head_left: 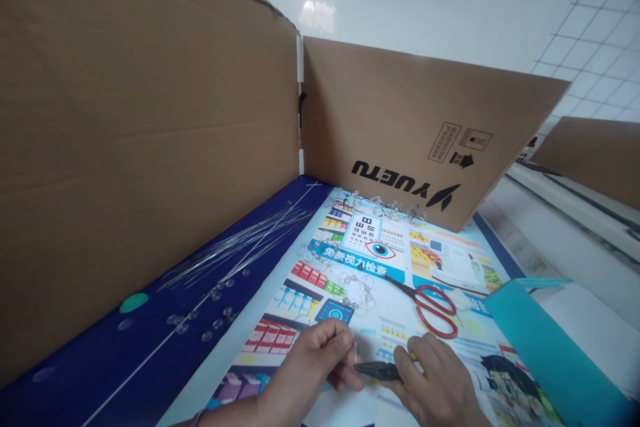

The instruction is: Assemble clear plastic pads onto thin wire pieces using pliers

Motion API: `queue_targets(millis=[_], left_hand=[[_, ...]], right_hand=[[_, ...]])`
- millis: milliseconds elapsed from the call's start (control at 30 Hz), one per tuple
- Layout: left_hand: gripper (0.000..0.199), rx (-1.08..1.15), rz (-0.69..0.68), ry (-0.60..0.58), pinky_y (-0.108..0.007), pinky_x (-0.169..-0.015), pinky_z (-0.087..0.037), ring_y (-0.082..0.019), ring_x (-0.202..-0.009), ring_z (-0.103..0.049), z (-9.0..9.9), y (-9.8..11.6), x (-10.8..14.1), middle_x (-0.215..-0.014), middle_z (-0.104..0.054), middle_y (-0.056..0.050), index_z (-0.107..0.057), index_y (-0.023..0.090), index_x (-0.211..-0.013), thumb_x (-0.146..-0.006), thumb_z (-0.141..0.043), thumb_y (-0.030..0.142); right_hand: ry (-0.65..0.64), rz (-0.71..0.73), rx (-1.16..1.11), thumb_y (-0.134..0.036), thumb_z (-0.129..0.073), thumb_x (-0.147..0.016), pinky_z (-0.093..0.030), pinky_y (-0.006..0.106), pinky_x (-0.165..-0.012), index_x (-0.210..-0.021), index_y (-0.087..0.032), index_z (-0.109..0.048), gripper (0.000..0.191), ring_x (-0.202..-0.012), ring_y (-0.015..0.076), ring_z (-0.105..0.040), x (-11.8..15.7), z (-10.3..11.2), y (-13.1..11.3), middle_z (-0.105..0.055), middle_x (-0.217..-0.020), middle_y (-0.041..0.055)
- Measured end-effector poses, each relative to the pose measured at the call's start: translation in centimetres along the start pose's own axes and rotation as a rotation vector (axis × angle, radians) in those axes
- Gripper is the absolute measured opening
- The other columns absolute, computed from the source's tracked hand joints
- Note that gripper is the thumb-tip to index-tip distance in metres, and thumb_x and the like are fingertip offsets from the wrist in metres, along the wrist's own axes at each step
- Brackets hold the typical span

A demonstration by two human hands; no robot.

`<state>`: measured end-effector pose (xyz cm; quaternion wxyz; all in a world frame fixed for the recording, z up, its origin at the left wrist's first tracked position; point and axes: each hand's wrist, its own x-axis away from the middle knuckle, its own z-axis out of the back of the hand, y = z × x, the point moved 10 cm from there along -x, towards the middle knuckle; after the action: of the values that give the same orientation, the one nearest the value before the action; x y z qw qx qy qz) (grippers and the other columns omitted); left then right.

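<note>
My left hand point(313, 373) pinches a small clear piece point(355, 351) between its fingertips. My right hand point(430, 380) grips black-nosed pliers point(379, 371), whose jaws reach toward that piece, nearly touching it. A yellow handle shows slightly above my right fingers. Red-handled scissors point(434, 311) lie beyond my right hand on a printed paper poster point(390, 267). A clump of clear beaded strands point(356, 290) lies on the poster ahead of my hands. Thin metal wires point(245, 243) and loose clear beads point(215, 313) rest on a dark blue mat point(100, 360) to the left.
Upright cardboard panels point(150, 133) point(415, 133) stand along the left and far sides. More clear strands point(385, 208) lie against the far panel. A teal folder point(550, 353) leans at the right, and a green disc point(134, 302) sits on the mat.
</note>
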<state>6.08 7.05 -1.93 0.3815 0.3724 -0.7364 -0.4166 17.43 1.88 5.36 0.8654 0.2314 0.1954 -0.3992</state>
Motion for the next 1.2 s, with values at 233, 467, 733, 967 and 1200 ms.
queue_targets(millis=[233, 467, 733, 967, 1200], left_hand=[[0.037, 0.008, 0.042, -0.012, -0.023, -0.053, -0.037, -0.012, -0.05, -0.055, 0.1, -0.6, -0.2, -0.054, -0.063, -0.004, -0.052, 0.015, -0.069, -0.077, -0.056, 0.052], [0.035, -0.042, 0.042, -0.014, -0.023, -0.052, -0.036, -0.012, -0.049, -0.055, 0.0, -0.3, -0.2, -0.053, -0.063, -0.003, -0.051, 0.016, -0.069, -0.076, -0.057, 0.049], [0.036, -0.045, 0.033, -0.028, -0.023, -0.051, -0.035, -0.011, -0.047, -0.051, -0.1, -0.3, -0.2, -0.052, -0.063, -0.003, -0.051, 0.016, -0.07, -0.076, -0.056, 0.051], [0.039, -0.051, 0.021, -0.033, -0.023, -0.051, -0.034, -0.012, -0.048, -0.052, -0.3, 0.0, 0.0, -0.052, -0.061, -0.003, -0.051, 0.016, -0.068, -0.079, -0.052, 0.053], [0.035, -0.119, 0.014, -0.036, -0.022, -0.049, -0.033, -0.01, -0.045, -0.05, -0.5, 0.1, -0.1, -0.048, -0.056, 0.001, -0.05, 0.016, -0.067, -0.079, -0.053, 0.049]], right_hand=[[0.012, 0.022, 0.018, -0.038, -0.043, -0.088, -0.036, 0.031, -0.065, -0.089, -0.016, -0.059, 0.027, -0.07, 0.0182, -0.048, -0.3, 0.2, 0.0, -0.055, -0.074, 0.0067], [0.052, 0.027, 0.036, -0.039, -0.043, -0.088, -0.037, 0.031, -0.066, -0.086, -0.018, -0.06, 0.027, -0.07, 0.0183, -0.05, -0.7, 0.6, -0.1, -0.055, -0.071, 0.0059], [0.061, 0.046, 0.045, -0.036, -0.041, -0.089, -0.038, 0.031, -0.065, -0.085, -0.017, -0.06, 0.027, -0.069, 0.0182, -0.051, -1.2, 1.3, -0.5, -0.055, -0.07, 0.0062], [0.052, 0.04, 0.03, -0.033, -0.04, -0.089, -0.039, 0.032, -0.069, -0.087, -0.017, -0.059, 0.025, -0.074, 0.0193, -0.052, -1.2, 1.4, -0.3, -0.056, -0.072, 0.0064], [0.038, 0.062, 0.033, -0.034, -0.042, -0.089, -0.038, 0.032, -0.066, -0.087, -0.017, -0.06, 0.025, -0.072, 0.0188, -0.052, -1.3, 1.6, -0.7, -0.055, -0.07, 0.0059]])
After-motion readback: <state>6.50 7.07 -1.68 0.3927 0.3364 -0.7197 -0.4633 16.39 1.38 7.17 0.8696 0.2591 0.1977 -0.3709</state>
